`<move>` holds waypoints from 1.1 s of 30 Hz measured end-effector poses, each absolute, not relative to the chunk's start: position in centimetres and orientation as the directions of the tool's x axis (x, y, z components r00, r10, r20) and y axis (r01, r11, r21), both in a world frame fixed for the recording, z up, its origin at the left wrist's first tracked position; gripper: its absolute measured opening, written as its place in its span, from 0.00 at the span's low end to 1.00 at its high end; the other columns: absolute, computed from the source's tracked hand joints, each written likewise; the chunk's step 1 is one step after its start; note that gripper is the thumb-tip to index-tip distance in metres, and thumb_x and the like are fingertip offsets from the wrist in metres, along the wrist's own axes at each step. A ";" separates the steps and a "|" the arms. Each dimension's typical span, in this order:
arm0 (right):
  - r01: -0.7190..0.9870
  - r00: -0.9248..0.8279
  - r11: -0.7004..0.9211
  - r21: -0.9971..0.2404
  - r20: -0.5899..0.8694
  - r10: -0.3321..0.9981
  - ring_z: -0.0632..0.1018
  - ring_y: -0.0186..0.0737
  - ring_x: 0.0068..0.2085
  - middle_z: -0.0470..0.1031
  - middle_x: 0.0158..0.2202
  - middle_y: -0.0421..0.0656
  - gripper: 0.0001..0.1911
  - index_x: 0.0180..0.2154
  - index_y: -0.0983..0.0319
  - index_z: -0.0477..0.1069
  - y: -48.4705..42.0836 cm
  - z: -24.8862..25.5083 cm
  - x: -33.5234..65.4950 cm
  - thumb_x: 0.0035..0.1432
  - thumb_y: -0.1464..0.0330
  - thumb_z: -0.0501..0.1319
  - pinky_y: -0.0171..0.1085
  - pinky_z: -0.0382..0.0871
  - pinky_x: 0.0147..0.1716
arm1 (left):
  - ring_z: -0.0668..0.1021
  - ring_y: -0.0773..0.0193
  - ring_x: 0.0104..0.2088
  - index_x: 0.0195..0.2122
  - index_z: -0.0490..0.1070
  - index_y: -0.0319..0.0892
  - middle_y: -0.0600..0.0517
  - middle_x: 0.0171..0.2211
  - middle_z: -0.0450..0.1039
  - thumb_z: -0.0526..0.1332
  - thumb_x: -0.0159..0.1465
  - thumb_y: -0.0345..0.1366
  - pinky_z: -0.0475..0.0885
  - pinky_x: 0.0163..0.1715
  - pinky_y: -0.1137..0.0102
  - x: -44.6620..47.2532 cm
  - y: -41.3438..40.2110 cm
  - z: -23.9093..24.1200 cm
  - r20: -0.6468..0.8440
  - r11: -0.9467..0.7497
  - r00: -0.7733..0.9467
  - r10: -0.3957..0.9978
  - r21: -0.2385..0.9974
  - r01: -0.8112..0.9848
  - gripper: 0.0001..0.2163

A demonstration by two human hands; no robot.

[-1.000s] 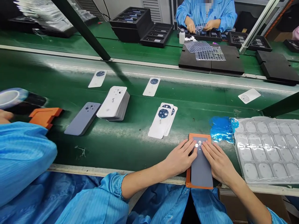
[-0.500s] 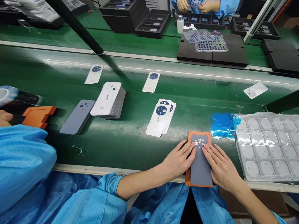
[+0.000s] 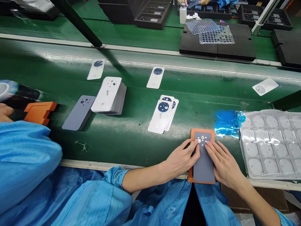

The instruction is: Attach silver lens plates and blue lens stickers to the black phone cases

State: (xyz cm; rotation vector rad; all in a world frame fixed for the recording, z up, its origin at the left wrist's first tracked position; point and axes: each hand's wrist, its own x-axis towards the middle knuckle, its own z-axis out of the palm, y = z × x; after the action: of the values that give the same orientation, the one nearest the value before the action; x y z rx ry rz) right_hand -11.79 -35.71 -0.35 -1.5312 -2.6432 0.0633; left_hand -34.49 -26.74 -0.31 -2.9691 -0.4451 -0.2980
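Observation:
A grey phone back panel [image 3: 204, 168] with small camera holes at its top lies in an orange fixture [image 3: 190, 177] at the bench's front edge. The fingertips of my left hand [image 3: 180, 160] rest on the panel's upper left by the holes, fingers slightly bent and apart. My right hand [image 3: 225, 163] lies along the right side, its outstretched fingers touching the panel near the holes. Neither hand grips anything visible. Up and to the left lie a few white phone-shaped cards [image 3: 157, 121] with dark blue camera rings.
Clear trays [image 3: 270, 150] and blue film pieces [image 3: 225, 124] lie to the right. Farther left are a stack of white panels [image 3: 109, 94], a grey panel stack [image 3: 78, 113] and another orange fixture [image 3: 39, 113] beside a co-worker's hand [image 3: 5, 112]. A dark post [image 3: 77, 23] slants above the bench.
The view has shifted slightly, tipping downward. My left fingers have bent a little more at the holes. My right hand stays at the panel's right side.

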 end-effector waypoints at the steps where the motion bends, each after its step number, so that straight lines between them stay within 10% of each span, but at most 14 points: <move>1: 0.862 -0.497 0.501 -0.081 0.056 0.866 0.58 0.56 0.69 0.59 0.67 0.57 0.38 0.68 0.74 0.51 -35.8 -0.4 -11.7 0.56 0.74 0.52 0.57 0.57 0.66 | 0.74 0.51 0.56 0.53 0.68 0.27 0.30 0.53 0.73 0.51 0.69 0.28 0.66 0.58 0.58 -34.5 -26.8 -0.3 0.211 -0.951 0.939 0.271 -0.094 0.295 0.14; 23: 0.861 -0.501 0.505 -0.059 0.072 0.863 0.59 0.56 0.68 0.60 0.67 0.57 0.38 0.67 0.75 0.55 -36.4 -0.9 -11.6 0.54 0.74 0.53 0.57 0.56 0.66 | 0.70 0.47 0.59 0.57 0.67 0.24 0.28 0.55 0.71 0.52 0.69 0.36 0.66 0.53 0.59 -35.0 -26.1 -0.5 0.171 -0.975 0.971 0.166 -0.116 0.187 0.21; 33: 0.876 -0.432 0.464 -0.133 0.212 0.877 0.64 0.50 0.66 0.65 0.64 0.53 0.32 0.64 0.70 0.62 -36.3 -1.6 -11.9 0.58 0.76 0.51 0.53 0.62 0.65 | 0.68 0.44 0.61 0.62 0.63 0.35 0.35 0.62 0.64 0.63 0.64 0.47 0.65 0.59 0.52 -36.1 -25.3 0.2 0.100 -0.945 0.961 0.259 0.234 0.230 0.29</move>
State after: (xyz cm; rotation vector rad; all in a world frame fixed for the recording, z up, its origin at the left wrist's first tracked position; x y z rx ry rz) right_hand -11.94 -36.29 -1.61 -1.5081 -2.4643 0.0037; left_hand -36.06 -25.27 0.16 -3.3296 -0.4209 -0.2187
